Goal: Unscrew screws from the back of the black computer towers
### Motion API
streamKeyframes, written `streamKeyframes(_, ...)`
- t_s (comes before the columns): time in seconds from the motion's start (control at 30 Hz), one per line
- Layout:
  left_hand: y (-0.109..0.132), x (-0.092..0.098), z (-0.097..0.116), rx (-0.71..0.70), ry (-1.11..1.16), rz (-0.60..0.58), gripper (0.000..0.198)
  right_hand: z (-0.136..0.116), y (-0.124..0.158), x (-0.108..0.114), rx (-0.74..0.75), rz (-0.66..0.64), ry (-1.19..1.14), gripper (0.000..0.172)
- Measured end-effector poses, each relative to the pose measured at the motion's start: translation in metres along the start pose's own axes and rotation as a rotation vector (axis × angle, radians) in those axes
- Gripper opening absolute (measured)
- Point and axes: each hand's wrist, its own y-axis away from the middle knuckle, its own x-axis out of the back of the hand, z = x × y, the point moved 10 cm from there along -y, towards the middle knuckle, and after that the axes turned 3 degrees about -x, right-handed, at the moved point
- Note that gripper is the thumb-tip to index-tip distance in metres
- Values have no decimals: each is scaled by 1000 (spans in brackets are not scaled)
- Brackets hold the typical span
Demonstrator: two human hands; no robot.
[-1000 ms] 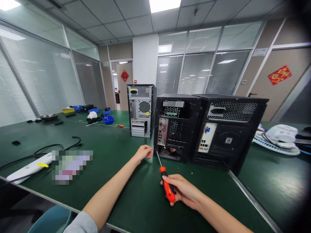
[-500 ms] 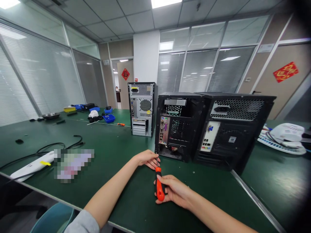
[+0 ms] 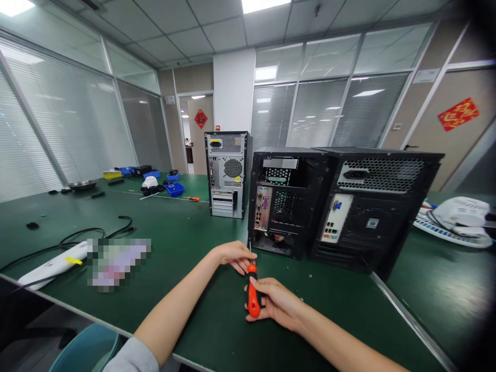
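A screwdriver (image 3: 252,292) with an orange and black handle points away from me, its shaft toward the lower left corner of the middle computer case (image 3: 263,206). My right hand (image 3: 275,302) is closed round the handle. My left hand (image 3: 235,256) has its fingers closed at the thin metal shaft, just ahead of the handle. The shaft's tip meets the case's lower rear edge; whether it sits in a screw there is too small to tell. This black case shows its back, with a port panel and open gaps.
A wider black case (image 3: 372,212) adjoins on the right, and a grey-backed tower (image 3: 228,175) stands farther back. Small loose parts lie on the green table (image 3: 217,330). At left are a white power strip (image 3: 54,266), black cables and blue trays (image 3: 174,189).
The screwdriver handle has shifted slightly up and to the left with my right hand. My left hand has stayed nearly where it was.
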Motion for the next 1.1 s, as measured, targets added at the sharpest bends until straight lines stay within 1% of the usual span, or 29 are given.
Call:
streamKeyframes(0.2, 0, 2, -1, 10, -21, 17, 20, -2, -1, -2, 10, -15, -8, 28)
streamKeyframes(0.33, -1, 3, -1, 12, -29, 9, 19, -4, 0, -6, 4, -27, -19, 28)
streamKeyframes(0.5, 0, 5, -1, 7, -50, -9, 19, 1, -2, -10, -18, -55, -116, 21)
streamKeyframes(0.63, -1, 6, 0, -2, -72, -13, 19, 5, -5, -6, -9, 1, -180, 15)
streamKeyframes(0.77, 0, 7, 2, -5, -86, -15, 20, 8, -6, -1, -7, 78, -241, 14)
streamKeyframes(0.87, 1, 6, 3, -8, -92, -5, 22, 6, -4, -2, -4, 102, -264, 11)
streamKeyframes(0.97, 4, 3, 1, -15, -93, 15, 28, 2, -2, -6, -9, 93, -280, 8)
streamKeyframes(1.1, 10, -4, -1, -51, -75, 46, 40, 1, -1, -8, -19, 76, -295, 11)
